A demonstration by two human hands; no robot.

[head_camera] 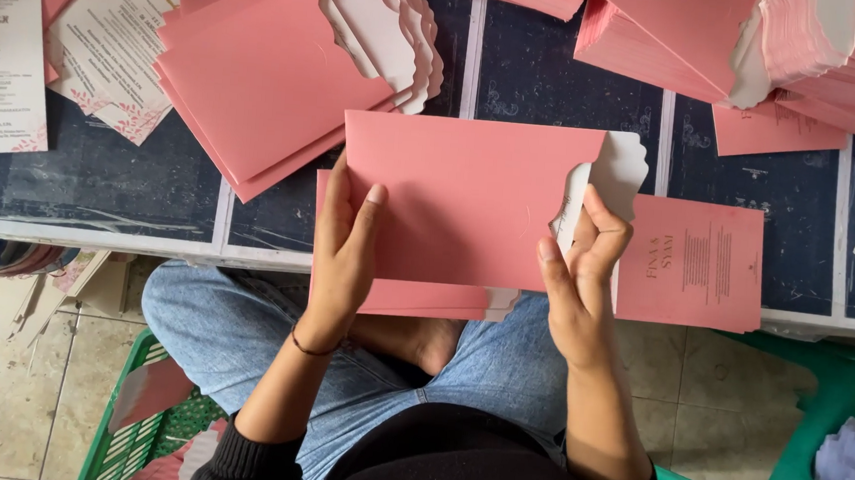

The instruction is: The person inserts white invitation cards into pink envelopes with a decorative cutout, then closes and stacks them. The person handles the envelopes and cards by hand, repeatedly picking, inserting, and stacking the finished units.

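A pink envelope [461, 197] with a scalloped white flap at its right end is held flat above the edge of the dark table [101, 182]. My left hand [342, 249] grips its left end, fingers spread over the front. My right hand [581, 271] pinches the right end near the flap opening. Beneath it lies a small stack of similar pink envelopes [423, 298]. A pink printed card [692, 264] lies just right of my right hand.
Fanned piles of pink envelopes [258, 78] cover the table's back left, more pink stacks [762, 53] the back right. White printed cards [111, 37] lie at far left. Green plastic baskets [128, 430] stand on the tiled floor beside my knees.
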